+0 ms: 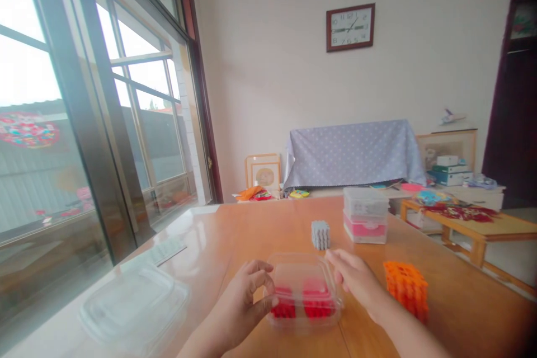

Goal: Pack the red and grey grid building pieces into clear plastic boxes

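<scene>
A clear plastic box with red pieces inside sits on the wooden table in front of me. My left hand grips its left side, fingers curled over the lid edge. Against the box's right side rests my right hand, fingers together and stretched along the lid. An orange block stands just right of my right wrist. A small grey block stands behind the box.
Two stacked clear boxes, the lower one with pink contents, stand further back. An empty clear lid or tray lies at the left near the window. A low side table with clutter stands at the right.
</scene>
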A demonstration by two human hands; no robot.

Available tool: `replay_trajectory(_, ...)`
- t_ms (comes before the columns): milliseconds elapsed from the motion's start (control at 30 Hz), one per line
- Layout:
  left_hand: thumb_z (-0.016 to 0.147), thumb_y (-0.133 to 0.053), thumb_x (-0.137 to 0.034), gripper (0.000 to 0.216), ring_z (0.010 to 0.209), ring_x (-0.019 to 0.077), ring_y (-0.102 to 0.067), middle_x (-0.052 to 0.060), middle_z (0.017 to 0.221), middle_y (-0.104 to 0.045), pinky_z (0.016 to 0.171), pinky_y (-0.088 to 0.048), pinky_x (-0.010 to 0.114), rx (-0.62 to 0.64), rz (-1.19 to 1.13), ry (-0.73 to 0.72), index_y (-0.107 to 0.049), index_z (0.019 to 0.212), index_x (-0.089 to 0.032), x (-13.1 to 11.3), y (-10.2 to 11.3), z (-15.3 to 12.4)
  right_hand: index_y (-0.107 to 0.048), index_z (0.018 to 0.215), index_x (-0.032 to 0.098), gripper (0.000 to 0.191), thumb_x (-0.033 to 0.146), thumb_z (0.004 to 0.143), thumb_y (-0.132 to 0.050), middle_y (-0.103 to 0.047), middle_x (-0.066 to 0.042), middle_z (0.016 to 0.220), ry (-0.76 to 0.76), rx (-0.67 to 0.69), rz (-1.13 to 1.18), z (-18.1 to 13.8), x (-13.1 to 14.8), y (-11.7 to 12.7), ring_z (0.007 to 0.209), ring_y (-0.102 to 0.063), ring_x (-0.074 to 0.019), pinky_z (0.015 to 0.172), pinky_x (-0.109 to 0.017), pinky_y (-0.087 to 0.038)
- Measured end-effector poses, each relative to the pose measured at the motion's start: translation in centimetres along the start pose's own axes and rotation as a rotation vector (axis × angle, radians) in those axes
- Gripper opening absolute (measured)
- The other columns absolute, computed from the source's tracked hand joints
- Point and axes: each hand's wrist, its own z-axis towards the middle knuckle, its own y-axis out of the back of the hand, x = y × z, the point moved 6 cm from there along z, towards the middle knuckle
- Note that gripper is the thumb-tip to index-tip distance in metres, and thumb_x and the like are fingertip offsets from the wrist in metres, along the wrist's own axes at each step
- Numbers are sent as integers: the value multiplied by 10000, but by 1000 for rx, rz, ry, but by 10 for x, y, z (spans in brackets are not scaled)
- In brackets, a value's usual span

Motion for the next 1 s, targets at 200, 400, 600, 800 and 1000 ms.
replay_trajectory(200, 787, -726, -203, 83, 1102, 195, -569, 29, 1146, -612, 947, -421, 288, 54, 97, 14, -661, 829, -232, -4, -3, -3, -638, 826, 191, 385, 547, 896, -510, -515, 46, 610, 37, 31, -102, -5, -1, -12, 589, -479, -124, 571, -243, -350)
replay_trajectory(400, 902, -577, -403, 199, 813, 166, -580, 22, 908, -631, 742, -443, 277, -121, 49, 159, -620, 936, -212, 13, 7, 0, -651, 849, 192, 326, 491, 878, -524, -565, 33, 646, 50, 21, -133, -7, 4, -11, 639, -548, -153, 647, -268, -412)
replay_trajectory(600, 897, -480, -562, 393, 601, 136, -561, 7, 732, -610, 552, -404, 243, -202, -273, 465, -567, 880, -179, 54, -12, 7, -653, 834, 196, 349, 504, 890, -499, -567, 32, 628, 39, 23, -159, -5, -3, -14, 627, -543, -157, 645, -270, -413)
replay_trajectory(800, 795, -598, -620, 474, 433, 90, -453, -55, 549, -527, 432, -272, 202, -133, -498, 553, -577, 938, -169, 73, -36, 9, -643, 807, 200, 318, 468, 895, -496, -555, 33, 644, 96, 30, -148, -3, -5, -19, 627, -513, -149, 647, -265, -412)
replay_trajectory(1000, 770, -654, -520, 413, 460, 79, -474, -50, 581, -564, 436, -257, 181, -53, -585, 576, -581, 978, -171, 81, -38, 9, -654, 772, 183, 283, 423, 864, -537, -563, 22, 646, 110, -7, -146, -6, 4, -19, 644, -504, -142, 606, -242, -388)
